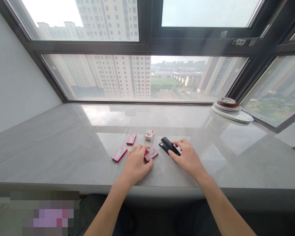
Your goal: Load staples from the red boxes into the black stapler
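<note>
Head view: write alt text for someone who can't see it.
A person's right hand grips a black stapler on a grey ledge, while the left hand partly covers a red-and-white box. Two similar boxes lie further left, and a small white box sits beyond both hands. Plate-like discs are stacked near the window at right.

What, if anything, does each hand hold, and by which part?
Right hand: the long black stapler, by its near end. Left hand: at a flat red-white box; hold unclear.
</note>
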Motion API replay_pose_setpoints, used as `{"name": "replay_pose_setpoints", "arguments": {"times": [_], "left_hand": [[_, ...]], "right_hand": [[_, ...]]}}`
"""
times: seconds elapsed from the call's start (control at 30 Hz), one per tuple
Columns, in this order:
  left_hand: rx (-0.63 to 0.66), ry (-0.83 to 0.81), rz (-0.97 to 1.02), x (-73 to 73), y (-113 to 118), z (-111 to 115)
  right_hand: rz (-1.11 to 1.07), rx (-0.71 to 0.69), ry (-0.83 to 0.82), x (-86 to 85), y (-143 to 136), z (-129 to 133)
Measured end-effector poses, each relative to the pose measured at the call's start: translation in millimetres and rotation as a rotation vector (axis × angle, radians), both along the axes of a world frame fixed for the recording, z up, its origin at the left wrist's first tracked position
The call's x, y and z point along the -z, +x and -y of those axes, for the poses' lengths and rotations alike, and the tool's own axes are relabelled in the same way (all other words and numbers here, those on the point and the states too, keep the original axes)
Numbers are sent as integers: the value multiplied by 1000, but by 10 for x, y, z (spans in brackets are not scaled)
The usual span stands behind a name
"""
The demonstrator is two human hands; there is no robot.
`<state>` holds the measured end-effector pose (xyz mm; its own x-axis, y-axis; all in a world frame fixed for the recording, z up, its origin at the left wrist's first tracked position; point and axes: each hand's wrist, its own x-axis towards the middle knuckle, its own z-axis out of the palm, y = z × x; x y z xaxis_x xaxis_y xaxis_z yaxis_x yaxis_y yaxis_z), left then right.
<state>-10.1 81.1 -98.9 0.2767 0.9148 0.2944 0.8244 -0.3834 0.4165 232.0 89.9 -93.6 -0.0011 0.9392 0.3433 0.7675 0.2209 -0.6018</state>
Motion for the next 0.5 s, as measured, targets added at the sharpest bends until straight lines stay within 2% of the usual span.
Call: {"name": "replay_pose_setpoints", "arguments": {"times": [0.1,0.27,0.37,0.5], "left_hand": [[104,-58,20,-45,-65,172],[147,-35,-13,-38,-98,280],[128,-27,-33,-13,-106,305],[62,10,-29,19,-76,360]], "right_hand": [[56,-155,-48,-118,35,-96],[118,-346,-139,-295,-162,-201],[176,-351,-132,-315,-408,-207],[181,-188,-80,-250,-765,-165]]}}
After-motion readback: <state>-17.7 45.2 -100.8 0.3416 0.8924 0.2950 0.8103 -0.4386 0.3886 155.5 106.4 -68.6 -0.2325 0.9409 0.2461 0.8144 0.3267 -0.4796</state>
